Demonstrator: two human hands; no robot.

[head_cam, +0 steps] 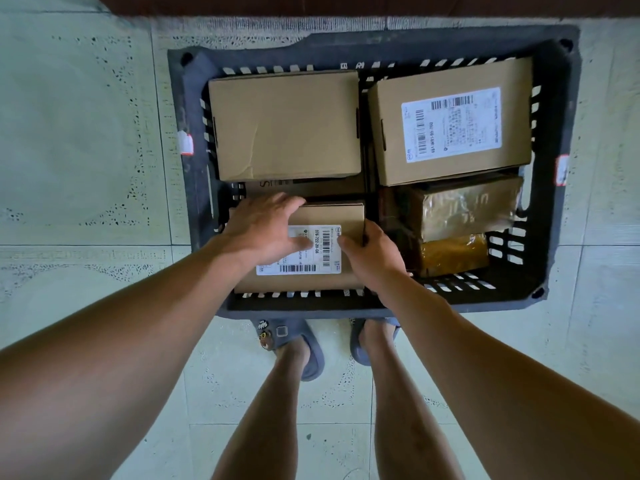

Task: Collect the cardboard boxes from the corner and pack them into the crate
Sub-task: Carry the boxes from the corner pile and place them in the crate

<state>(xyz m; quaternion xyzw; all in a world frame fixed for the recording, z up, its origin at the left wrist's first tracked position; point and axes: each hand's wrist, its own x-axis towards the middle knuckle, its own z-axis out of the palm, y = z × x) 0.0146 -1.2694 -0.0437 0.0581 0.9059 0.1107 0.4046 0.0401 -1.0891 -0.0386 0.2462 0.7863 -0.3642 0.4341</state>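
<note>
Floor: you stand on pale green speckled tiles (86, 140); a dark brown strip (346, 3) runs along the far edge (wall base or furniture, hard to tell).
Crate: the dark slatted crate (294, 308) sits on the tiles, its near rim just ahead of your slippers (304, 344).
Near-left box: the near-left box (346, 216) lies flat in the crate's near-left corner, label up, long axis left to right along the near wall.
Left hand: your left hand (263, 233) rests flat on top, fingers spread.
Right hand: your right hand (372, 252) curls its fingers over the box's right edge, thumb on the label.
Neighbours: plain box (284, 126) far left, far-right box (450, 123), taped parcel (464, 209) near right.
</note>
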